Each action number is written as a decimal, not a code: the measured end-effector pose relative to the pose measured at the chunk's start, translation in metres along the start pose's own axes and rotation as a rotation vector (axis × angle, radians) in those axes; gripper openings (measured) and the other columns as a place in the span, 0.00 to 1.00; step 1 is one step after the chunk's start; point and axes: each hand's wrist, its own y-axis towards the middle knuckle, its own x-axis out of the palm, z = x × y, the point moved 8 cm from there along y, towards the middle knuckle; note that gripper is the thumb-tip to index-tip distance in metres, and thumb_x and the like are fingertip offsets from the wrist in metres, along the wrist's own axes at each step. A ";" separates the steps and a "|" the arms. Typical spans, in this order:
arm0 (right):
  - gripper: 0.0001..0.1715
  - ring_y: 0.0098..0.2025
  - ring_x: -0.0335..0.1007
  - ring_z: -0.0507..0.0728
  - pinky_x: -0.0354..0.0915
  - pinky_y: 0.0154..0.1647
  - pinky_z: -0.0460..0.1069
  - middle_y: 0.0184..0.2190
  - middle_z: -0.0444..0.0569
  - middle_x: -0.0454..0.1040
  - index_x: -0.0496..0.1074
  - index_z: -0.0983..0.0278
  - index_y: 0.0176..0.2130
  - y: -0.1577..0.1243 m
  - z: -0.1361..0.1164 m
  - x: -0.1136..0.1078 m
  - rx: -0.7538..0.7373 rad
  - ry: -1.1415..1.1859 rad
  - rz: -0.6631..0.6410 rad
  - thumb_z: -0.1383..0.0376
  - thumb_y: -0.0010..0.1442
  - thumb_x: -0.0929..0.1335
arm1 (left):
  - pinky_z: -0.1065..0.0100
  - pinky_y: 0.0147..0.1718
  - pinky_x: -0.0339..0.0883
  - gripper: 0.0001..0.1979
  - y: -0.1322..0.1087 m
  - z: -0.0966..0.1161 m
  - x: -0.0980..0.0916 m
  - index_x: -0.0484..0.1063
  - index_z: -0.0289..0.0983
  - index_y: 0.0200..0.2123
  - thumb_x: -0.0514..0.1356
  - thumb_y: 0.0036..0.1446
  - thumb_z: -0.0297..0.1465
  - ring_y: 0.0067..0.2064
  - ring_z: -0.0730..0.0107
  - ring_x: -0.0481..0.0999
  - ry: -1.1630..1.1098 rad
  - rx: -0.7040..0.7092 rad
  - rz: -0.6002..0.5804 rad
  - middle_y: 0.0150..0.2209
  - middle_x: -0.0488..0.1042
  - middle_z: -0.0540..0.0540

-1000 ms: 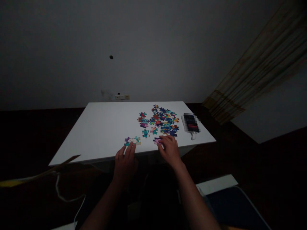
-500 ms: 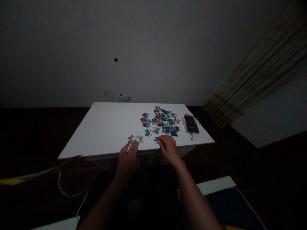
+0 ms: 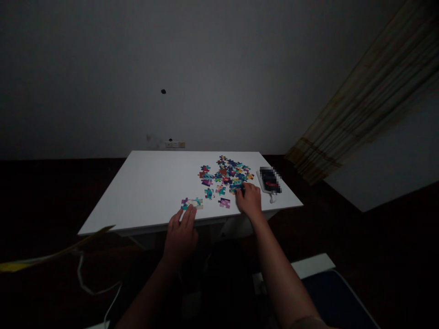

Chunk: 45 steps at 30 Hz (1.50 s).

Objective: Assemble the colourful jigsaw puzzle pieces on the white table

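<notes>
Near the table's front edge, my left hand (image 3: 181, 230) is open, its fingertips resting on a small joined section of puzzle pieces (image 3: 197, 202) in purple, teal and cream. My right hand (image 3: 249, 200) is curled over a dark blue puzzle piece (image 3: 242, 188) at the near right side of the pile; its fingertips are partly hidden. Between the hands a single purple puzzle piece (image 3: 224, 203) lies flat. Beyond it, a teal piece (image 3: 209, 193) and a pink and teal piece (image 3: 220, 189) lie apart from the heap of puzzle pieces (image 3: 233, 170).
The white table (image 3: 147, 183) carries everything. A blurred dark object on a white base (image 3: 270, 180) with a short strap lies to the right of the pile. A pale wall with a socket strip (image 3: 175, 144) stands behind, and a curtain (image 3: 343, 123) hangs at the right.
My right hand has let go of the purple puzzle piece and moved right and away from me to the pile's near edge. My left hand stays on the joined section. The view has shifted slightly.
</notes>
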 end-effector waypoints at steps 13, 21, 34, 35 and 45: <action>0.25 0.54 0.73 0.70 0.69 0.59 0.63 0.49 0.61 0.81 0.79 0.64 0.54 0.001 0.028 0.003 0.148 0.218 0.058 0.51 0.68 0.67 | 0.42 0.70 0.60 0.32 0.000 0.000 0.001 0.72 0.35 0.73 0.59 0.67 0.27 0.72 0.37 0.69 -0.004 -0.010 0.005 0.76 0.68 0.40; 0.30 0.37 0.78 0.62 0.71 0.40 0.54 0.35 0.51 0.81 0.75 0.63 0.50 -0.009 0.067 -0.005 0.444 0.625 0.253 0.43 0.61 0.70 | 0.41 0.71 0.59 0.37 -0.001 0.000 -0.001 0.66 0.38 0.78 0.60 0.65 0.28 0.73 0.38 0.68 -0.029 -0.018 -0.002 0.76 0.67 0.39; 0.23 0.38 0.79 0.66 0.70 0.43 0.56 0.35 0.52 0.84 0.84 0.60 0.47 -0.008 0.034 0.002 0.220 0.306 -0.009 0.52 0.62 0.67 | 0.42 0.71 0.60 0.33 0.000 0.002 -0.005 0.70 0.35 0.75 0.59 0.67 0.27 0.72 0.37 0.69 -0.007 -0.014 -0.007 0.76 0.68 0.39; 0.23 0.39 0.80 0.66 0.70 0.44 0.56 0.36 0.52 0.84 0.84 0.59 0.48 -0.008 0.029 0.003 0.195 0.238 -0.038 0.53 0.63 0.67 | 0.42 0.71 0.60 0.34 0.000 0.002 -0.005 0.70 0.36 0.75 0.59 0.66 0.27 0.72 0.37 0.69 -0.008 -0.015 -0.008 0.76 0.68 0.39; 0.23 0.43 0.80 0.65 0.67 0.43 0.53 0.41 0.53 0.85 0.83 0.60 0.56 -0.008 0.013 0.004 0.152 0.049 -0.138 0.58 0.68 0.67 | 0.41 0.70 0.60 0.33 0.000 0.001 0.000 0.71 0.34 0.74 0.60 0.66 0.27 0.72 0.36 0.69 0.012 -0.005 -0.010 0.76 0.67 0.39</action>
